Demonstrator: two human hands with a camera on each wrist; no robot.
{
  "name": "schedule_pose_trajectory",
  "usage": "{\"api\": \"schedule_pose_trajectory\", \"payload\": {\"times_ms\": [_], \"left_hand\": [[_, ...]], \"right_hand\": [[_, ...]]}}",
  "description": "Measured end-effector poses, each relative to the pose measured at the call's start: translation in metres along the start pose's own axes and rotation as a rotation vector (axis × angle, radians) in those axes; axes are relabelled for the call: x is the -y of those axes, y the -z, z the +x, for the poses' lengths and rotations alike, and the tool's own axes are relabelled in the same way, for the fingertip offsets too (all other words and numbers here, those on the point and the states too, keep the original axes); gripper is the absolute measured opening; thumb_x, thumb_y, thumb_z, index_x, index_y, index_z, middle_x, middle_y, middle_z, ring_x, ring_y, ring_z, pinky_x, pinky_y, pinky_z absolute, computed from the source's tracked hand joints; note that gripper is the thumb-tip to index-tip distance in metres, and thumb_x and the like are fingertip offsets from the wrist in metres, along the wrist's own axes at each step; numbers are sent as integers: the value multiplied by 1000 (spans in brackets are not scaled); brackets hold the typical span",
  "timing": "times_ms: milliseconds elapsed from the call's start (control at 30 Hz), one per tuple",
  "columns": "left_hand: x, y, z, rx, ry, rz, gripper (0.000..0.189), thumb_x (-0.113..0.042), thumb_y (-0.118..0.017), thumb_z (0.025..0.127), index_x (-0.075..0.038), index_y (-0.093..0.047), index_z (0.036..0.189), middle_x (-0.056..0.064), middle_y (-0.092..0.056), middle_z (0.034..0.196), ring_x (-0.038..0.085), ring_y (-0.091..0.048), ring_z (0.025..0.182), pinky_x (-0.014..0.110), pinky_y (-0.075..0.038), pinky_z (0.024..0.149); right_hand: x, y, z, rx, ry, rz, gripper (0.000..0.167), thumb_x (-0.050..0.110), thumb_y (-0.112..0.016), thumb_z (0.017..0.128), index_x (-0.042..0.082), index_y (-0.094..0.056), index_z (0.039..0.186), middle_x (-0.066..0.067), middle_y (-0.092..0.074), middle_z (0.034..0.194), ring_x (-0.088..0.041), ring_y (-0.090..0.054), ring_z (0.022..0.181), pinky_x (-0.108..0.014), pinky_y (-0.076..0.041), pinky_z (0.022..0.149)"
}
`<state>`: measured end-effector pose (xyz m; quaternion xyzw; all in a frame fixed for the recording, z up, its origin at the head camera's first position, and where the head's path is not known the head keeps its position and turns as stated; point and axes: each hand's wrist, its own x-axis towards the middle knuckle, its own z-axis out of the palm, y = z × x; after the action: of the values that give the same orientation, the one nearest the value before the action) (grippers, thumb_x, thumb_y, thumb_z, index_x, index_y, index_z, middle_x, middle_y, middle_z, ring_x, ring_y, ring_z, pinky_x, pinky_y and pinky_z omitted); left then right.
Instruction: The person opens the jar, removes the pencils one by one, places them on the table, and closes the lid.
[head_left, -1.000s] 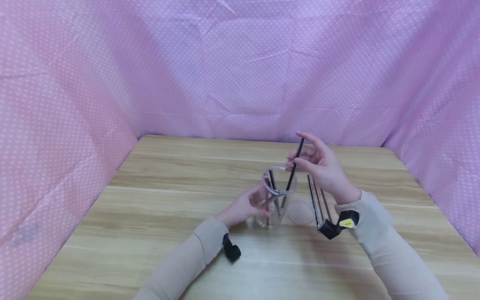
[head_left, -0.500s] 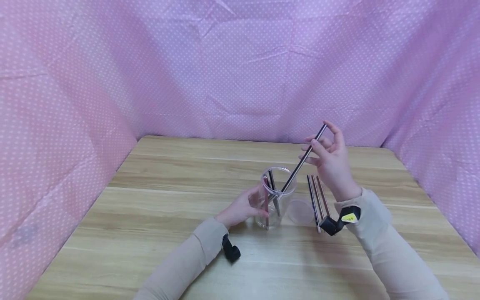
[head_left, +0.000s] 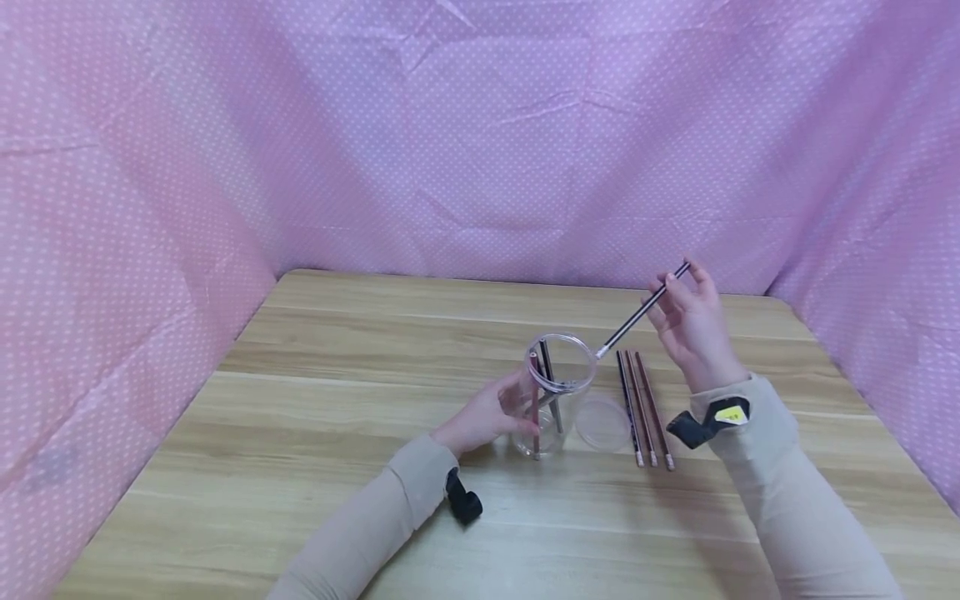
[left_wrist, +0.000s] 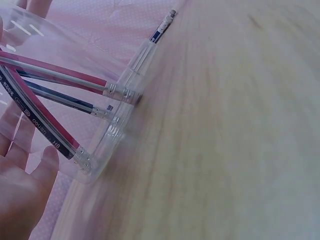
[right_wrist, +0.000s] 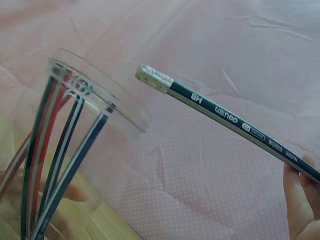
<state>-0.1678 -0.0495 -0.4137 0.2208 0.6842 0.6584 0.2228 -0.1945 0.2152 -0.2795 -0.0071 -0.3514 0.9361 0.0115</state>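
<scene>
My left hand holds a clear plastic jar around its lower side, and the jar stands on the table. Several striped pencils, red and dark, lean inside it, eraser ends down. Up and to the right of the jar, my right hand pinches a dark striped pencil near its upper end. That pencil slants down toward the jar, its eraser end just outside the rim; the right wrist view shows a gap between the eraser and the rim.
Three pencils, one dark and two reddish, lie side by side on the wooden table right of the jar. A round clear lid lies between them and the jar. Pink dotted cloth hangs around the table.
My right hand has moved right, drawing the dark pencil up out of the jar and tilting it more. The left hand and the jar stay in place.
</scene>
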Motion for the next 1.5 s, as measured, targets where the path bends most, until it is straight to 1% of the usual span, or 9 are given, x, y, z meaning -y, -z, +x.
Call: {"api": "schedule_pose_trajectory", "payload": {"times_ms": [200,367,533,600,767,867,1000,1200,1500], "left_hand": [[-1,-2,0,-19,46,33,85,-1,-76,73,-24,-38,145,-2,-44,147,21,-36,138,45,-22,117],[0,-1,3,-15,17,50,86,0,-76,73,-25,-37,145,-3,-43,147,20,-36,138,44,-23,117],[2,1,4,-14,4,44,86,1,-77,72,-21,-37,145,0,-44,146,19,-38,136,41,-25,117],[2,2,4,-15,9,44,86,-1,-77,72,-20,-37,145,0,-44,146,19,-39,136,41,-25,117],[2,3,4,-16,14,53,88,-2,-79,71,-21,-37,146,0,-45,146,19,-38,136,41,-25,117],[2,2,4,-21,15,56,87,-2,-79,71,-21,-37,145,0,-45,146,19,-38,136,41,-25,117],[2,1,5,-23,13,56,86,-1,-78,72,-19,-38,145,1,-45,146,20,-39,136,41,-26,117],[1,1,3,-27,29,58,84,-1,-78,71,-19,-39,144,1,-47,144,20,-40,135,41,-27,116],[-3,-1,1,-31,11,79,82,1,-77,72,-15,-40,143,5,-48,143,23,-43,133,43,-29,115]], "right_hand": [[8,22,-2,-29,-104,40,58,-6,-56,89,26,-30,129,-6,-59,91,-16,-63,78,-27,-59,72],[12,39,-1,15,-122,-70,48,-6,-54,90,23,-33,123,-6,-60,88,-16,-64,77,-28,-59,73],[14,61,4,136,-92,-381,43,-4,-52,92,23,-37,122,-2,-67,86,-13,-67,76,-26,-59,68],[17,70,7,178,-79,-551,48,-3,-53,93,21,-36,130,1,-69,86,-11,-68,75,-25,-59,66],[24,93,14,208,-88,-1054,68,6,-54,95,6,-14,150,14,-65,87,-5,-67,77,-24,-59,68],[26,106,19,205,-85,-1238,70,11,-54,96,1,-10,149,17,-60,87,-4,-66,78,-26,-59,70],[30,121,23,230,-145,-1308,69,11,-54,95,-2,-12,148,12,-60,90,-6,-66,80,-30,-59,71],[27,137,28,283,-289,-1375,68,11,-54,95,-3,-13,148,-9,-64,103,-9,-66,82,-33,-58,74],[21,160,32,318,-428,-1134,72,0,-50,94,-8,0,145,4,-65,92,-9,-68,83,-28,-58,78]]}}
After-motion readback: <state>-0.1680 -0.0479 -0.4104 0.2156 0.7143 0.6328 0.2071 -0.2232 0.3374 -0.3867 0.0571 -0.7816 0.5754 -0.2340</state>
